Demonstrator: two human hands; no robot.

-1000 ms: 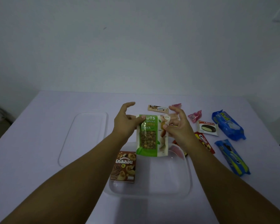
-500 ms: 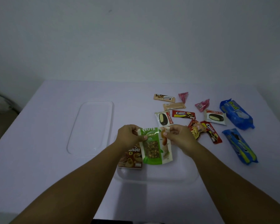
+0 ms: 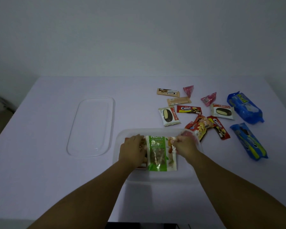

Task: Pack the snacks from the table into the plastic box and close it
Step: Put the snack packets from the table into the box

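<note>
you have brought the green nuts pouch [image 3: 161, 154] down: a second ago you held it upright in the air above the plastic box [image 3: 120, 142], and now it lies flat inside, label up, in the middle of the box. your left hand [image 3: 133, 150] rests at the pouch's left edge, on top of the brown snack carton [image 3: 141, 167] that sits in the box's left part; its fingers look loosely curled against the pouch edge, but you cannot tell from here whether they pinch it. your right hand [image 3: 184, 146] has its fingertips drawn together, pinching the pouch's upper right edge.

so the pouch is as good as packed; it seems you only need to let go. the box's right part looks free for more.

most of the task is left. beyond the box and to its right, well outside it, lie the two choco pie packs [image 3: 168, 116], the red cream biscuit packs [image 3: 188, 109], the pink candies [image 3: 208, 99] and the two blue cookie packs [image 3: 245, 107]. one red chip packet [image 3: 200, 128] touches the box's far right corner. the clear lid [image 3: 91, 126] lies flat to the left of the box, apart from it, not yet needed.
</note>
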